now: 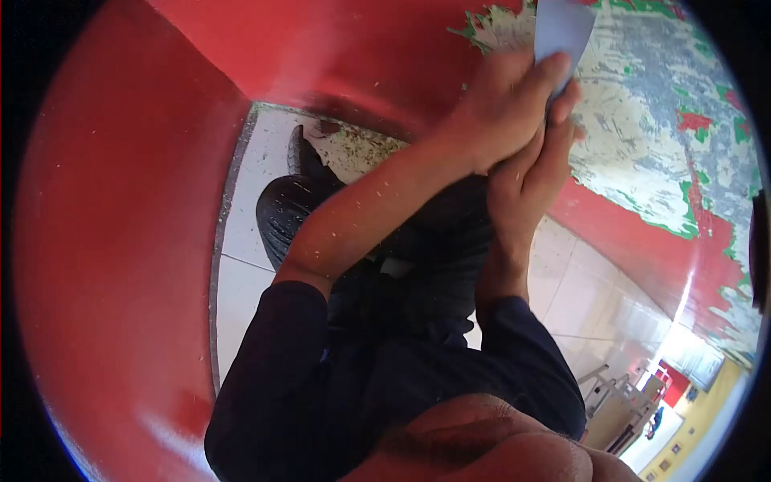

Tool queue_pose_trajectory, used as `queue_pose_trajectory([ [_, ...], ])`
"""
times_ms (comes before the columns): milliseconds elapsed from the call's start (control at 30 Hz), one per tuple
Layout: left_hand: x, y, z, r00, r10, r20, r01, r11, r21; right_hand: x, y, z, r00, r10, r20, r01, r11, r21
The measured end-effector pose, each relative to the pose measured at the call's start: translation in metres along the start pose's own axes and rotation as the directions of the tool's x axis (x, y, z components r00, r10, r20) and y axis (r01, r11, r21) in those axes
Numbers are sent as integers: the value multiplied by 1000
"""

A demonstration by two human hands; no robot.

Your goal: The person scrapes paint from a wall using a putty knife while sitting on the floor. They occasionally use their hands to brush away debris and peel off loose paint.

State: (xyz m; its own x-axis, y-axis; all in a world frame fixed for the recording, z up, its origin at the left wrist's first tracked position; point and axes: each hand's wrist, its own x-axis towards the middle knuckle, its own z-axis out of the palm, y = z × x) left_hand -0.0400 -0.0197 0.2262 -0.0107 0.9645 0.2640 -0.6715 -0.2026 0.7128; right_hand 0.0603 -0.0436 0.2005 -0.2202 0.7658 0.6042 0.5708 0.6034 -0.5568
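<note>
A wide, pale-bladed scraper points up towards the wall at the top of the head view. My left hand is closed around it near the base of the blade, one finger lying along the metal. Just below, my right hand is wrapped about the handle end, which the fingers mostly hide. Beside the blade the wall shows patchy white and grey, with torn edges of green and red paint. Small paint flecks cling to my left forearm.
Red walls meet in a corner at the left. White floor tiles lie under my bent legs, with paint scrapings near my shoe. A folded ladder-like frame stands at the lower right.
</note>
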Motion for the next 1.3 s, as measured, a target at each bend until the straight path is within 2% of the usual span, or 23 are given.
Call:
queue_pose_trajectory([
  [67, -2, 15, 7, 1000, 18, 14, -18, 1000, -17, -6, -5, -7, 995, -86, -57, 82, 995, -57],
  [133, -14, -18, -3, 1000, 26, -13, -24, 991, 133, -14, -10, -10, 997, 71, -1, -71, 997, 29],
  [167, -17, -29, -7, 999, 40, -33, -33, 979, 201, -11, -7, -5, 1000, 27, -12, -26, 999, 28],
  [200, -17, -25, -7, 994, -112, -19, 112, 994, 14, -10, -2, -1, 1000, -4, -22, 4, 1000, 18],
  [267, -11, -4, -2, 999, -29, -24, 29, 999, 28, -5, 4, 4, 994, -90, -57, 89, 996, -11],
  [300, -2, 10, 3, 999, 25, -21, -24, 999, 34, 4, -6, 0, 999, -34, -28, 35, 999, 20],
  [367, -3, 21, 7, 1000, 21, 0, -21, 995, 92, 16, -30, -5, 997, 76, 32, -78, 993, 84],
  [433, -16, 3, -4, 999, 27, -17, -23, 981, 192, -5, -16, 5, 996, -54, -67, 56, 998, 35],
  [467, -20, -25, -15, 998, 25, -52, -17, 987, 160, -20, -6, 8, 999, -25, -39, 25, 999, 20],
  [567, -15, -7, -14, 990, -89, -109, 95, 994, 52, -14, -10, 12, 1000, 15, -13, -15, 1000, 8],
  [600, -13, 3, -12, 986, -141, -85, 143, 990, 6, -10, -14, 12, 997, 75, 12, -76, 996, 47],
  [633, -16, -1, -13, 988, -130, -78, 129, 991, -24, -8, -16, 13, 992, 126, 30, -128, 988, 90],
  [700, -24, -9, -16, 994, -96, -61, 91, 993, -74, -21, -14, 11, 996, 93, 17, -93, 995, 47],
  [800, -19, -28, -31, 997, -54, -57, 59, 994, 91, -18, -7, 17, 1000, 19, -20, -18, 999, 33],
  [900, -7, 15, -14, 994, -33, -108, 31, 999, -22, 6, -15, 25, 994, -67, -89, 71, 997, 35],
  [933, -5, 20, -17, 997, 22, -73, -22, 1000, -2, 5, -20, 21, 998, -47, -49, 48, 999, 19],
  [1033, -26, -27, -34, 996, -61, -71, 65, 997, 52, -24, -12, 17, 997, 66, 30, -66, 998, 16],
  [1067, -32, -29, -34, 976, -204, -78, 196, 975, -102, -35, -5, 18, 990, 125, 70, -126, 992, 8],
  [1233, -23, -27, -34, 983, -158, -96, 152, 986, -65, -24, -3, 23, 988, 141, 57, -142, 990, 4],
  [1300, -32, -22, -31, 979, -175, -106, 167, 983, -80, -27, -4, 24, 996, 86, 32, -86, 996, 28],
])
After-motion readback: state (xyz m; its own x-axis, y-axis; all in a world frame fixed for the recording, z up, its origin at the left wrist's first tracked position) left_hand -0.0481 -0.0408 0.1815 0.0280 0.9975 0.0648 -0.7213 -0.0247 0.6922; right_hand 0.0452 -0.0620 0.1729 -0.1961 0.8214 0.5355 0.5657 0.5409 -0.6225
